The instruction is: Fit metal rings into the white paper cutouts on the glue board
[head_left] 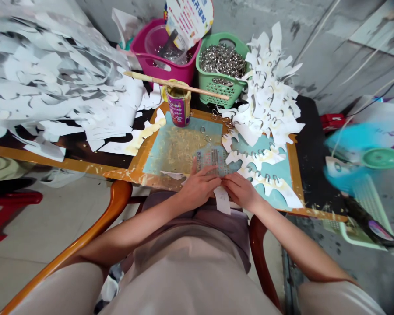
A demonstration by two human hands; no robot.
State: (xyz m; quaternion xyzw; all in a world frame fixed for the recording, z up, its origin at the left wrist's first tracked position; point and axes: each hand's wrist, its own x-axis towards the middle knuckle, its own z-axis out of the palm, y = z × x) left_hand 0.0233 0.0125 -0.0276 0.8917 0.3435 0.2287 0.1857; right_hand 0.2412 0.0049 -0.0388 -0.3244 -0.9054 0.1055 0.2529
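At the near edge of the work board, my left hand [199, 186] and my right hand [241, 189] meet over a white cut piece [222, 201] that hangs down towards my lap. The left fingers close on its upper part from the left. From the right, the right fingertips pinch at the same spot; any small part between them is hidden. Just beyond the fingers lies a printed card [213, 159]. To the right, white scalloped pieces [265, 181] with metal rings along their edges rest on a blue sheet [284, 170]. Loose metal rings [207, 138] lie farther back.
A glue-smeared tin [178, 107] has a wooden stick [197, 89] across its top. Behind stand a green basket [221, 92] of metal rings and a magenta basket [179, 74]. White cut pieces [52, 92] pile up at left, ringed ones [272, 87] at right.
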